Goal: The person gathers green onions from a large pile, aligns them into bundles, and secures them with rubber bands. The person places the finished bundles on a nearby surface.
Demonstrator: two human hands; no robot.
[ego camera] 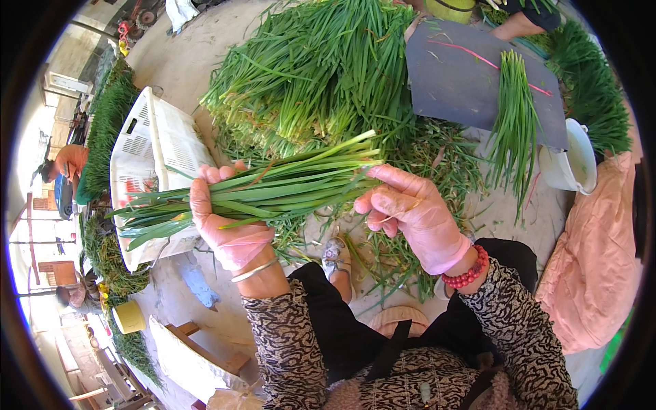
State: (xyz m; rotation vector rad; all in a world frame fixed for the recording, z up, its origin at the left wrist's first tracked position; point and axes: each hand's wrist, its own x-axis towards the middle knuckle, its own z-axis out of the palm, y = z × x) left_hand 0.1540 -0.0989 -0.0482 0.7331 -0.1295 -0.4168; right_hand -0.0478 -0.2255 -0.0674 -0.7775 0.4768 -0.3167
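My left hand (220, 220), in a thin pink glove, is closed around a bundle of garlic chives (292, 187) held level before me. Its leaf tips point left and its pale cut ends point right. At the cut ends is my gloved right hand (410, 210), fingers bent and partly spread; its fingertips are by the outer stems, and whether they grip any is unclear. Beyond the bundle lies a big heap of chives (328, 77). To the right, a smaller bunch (514, 102) lies on a dark board (451, 77), across a pink tie (464, 49).
A white plastic crate (154, 143) stands at the left, a white bucket (581, 159) at the right beside a pink cloth (589, 256). Loose trimmings (446, 164) litter the floor by my feet. Another person's arm (517, 25) is beyond the board; other people are far left.
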